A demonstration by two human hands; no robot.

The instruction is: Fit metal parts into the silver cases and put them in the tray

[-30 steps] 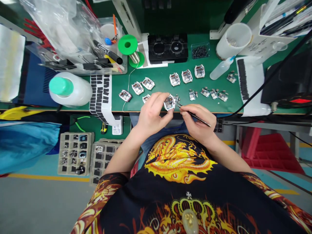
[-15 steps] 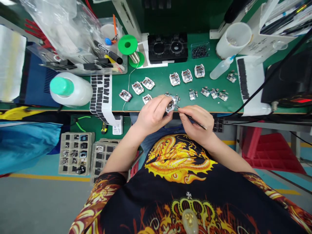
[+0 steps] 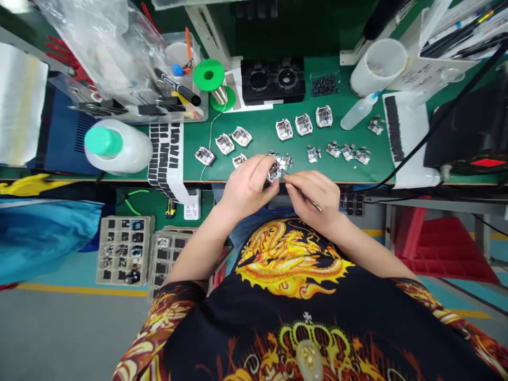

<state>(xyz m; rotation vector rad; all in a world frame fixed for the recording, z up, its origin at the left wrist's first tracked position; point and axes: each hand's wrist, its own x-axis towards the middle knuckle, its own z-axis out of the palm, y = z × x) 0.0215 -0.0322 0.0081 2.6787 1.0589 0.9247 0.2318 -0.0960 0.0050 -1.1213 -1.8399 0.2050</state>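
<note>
Between the fingers of my left hand is a white watch-like housing with small electronic parts inside, held at the bench's front edge. My right hand is closed around tweezers, a thin dark tool whose tip points at the housing. Small circuit boards lie just behind the held housing. Another white housing is partly covered by my left hand. Farther back sit a row of similar housings and, to the right, several loose circuit boards.
A solder wire spool stands behind more housings on the left. A white bottle with a green cap is farther left. At the back are a black fixture and a tray of screws; a squeeze bottle lies right.
My right hand has shifted slightly left with the tweezers, their tip now closer to the housing. The housing has moved a little left and tilted in my left hand.
</note>
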